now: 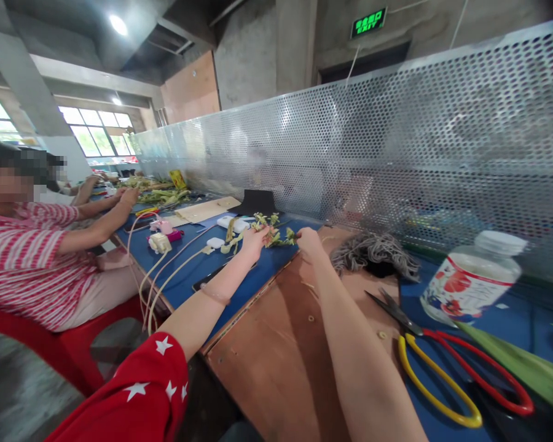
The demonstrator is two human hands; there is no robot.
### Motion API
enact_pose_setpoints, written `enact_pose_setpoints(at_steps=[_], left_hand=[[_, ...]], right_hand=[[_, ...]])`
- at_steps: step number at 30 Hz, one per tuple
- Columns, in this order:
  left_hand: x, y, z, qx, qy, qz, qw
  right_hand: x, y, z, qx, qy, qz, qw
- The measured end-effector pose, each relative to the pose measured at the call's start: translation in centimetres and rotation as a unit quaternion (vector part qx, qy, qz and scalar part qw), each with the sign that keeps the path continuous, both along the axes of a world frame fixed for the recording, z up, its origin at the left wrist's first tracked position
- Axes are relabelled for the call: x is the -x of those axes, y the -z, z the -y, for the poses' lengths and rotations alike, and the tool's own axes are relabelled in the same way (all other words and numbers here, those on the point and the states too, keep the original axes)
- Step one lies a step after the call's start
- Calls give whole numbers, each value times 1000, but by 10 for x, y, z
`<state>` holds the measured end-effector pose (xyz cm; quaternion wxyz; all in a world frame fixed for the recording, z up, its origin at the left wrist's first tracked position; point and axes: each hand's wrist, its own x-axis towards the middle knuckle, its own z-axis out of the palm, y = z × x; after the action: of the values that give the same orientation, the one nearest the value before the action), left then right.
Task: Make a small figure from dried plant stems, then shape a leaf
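My left hand (pixel 254 240) is closed round part of a bunch of green and yellowish leafy sprigs (pixel 273 228) above the blue table surface. Just to its right, my right hand (pixel 308 240) has its fingers pinched together at the right end of the sprigs; whether it grips a stem is too small to tell. Under my left forearm lies a dark phone (pixel 203 283). Pale strips (pixel 230 236) and a white earphone case (pixel 215 242) are left of my left hand.
Scissors (pixel 415 330) with red and yellow handles, a labelled jar (pixel 474 279) and grey yarn (pixel 378 253) are at the right. A perforated metal screen (pixel 295 159) stands behind. At the left sits a person in a striped shirt (pixel 27 258), near cables (pixel 150 285).
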<state>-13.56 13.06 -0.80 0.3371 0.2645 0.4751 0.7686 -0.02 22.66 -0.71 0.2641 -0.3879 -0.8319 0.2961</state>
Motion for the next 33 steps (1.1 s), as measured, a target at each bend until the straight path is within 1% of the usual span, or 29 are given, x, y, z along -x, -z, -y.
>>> enact_pose_setpoints(at_steps=[3, 6, 10, 14, 18, 21, 25, 29, 31, 33], left_hand=[[0, 0, 0, -4, -4, -12, 1000], [-4, 3, -1, -14, 0, -29, 999], [-10, 9, -3, -31, 31, -57, 997], [-9, 13, -6, -27, 67, -67, 995], [-5, 13, -7, 0, 100, -55, 993], [-3, 12, -6, 21, 103, -35, 994], [-1, 10, -4, 22, 67, -9, 997], [10, 4, -3, 8, 6, 27, 1000], [16, 2, -4, 6, -20, 47, 999], [20, 2, -4, 9, -34, 62, 997]], right_hand=[[0, -13, -8, 45, -8, -59, 997], [7, -22, -4, 83, -38, -100, 991], [22, -20, 10, 111, -79, -92, 986], [29, -17, 15, 98, -82, -69, 989], [25, -18, 14, 55, -76, -48, 994], [23, -19, 16, 16, -73, -29, 997], [27, -22, 24, -59, -74, 5, 996], [30, -23, 35, -163, -38, 27, 986], [27, -18, 39, -208, -24, 44, 977], [23, -8, 41, -243, -26, 74, 967]])
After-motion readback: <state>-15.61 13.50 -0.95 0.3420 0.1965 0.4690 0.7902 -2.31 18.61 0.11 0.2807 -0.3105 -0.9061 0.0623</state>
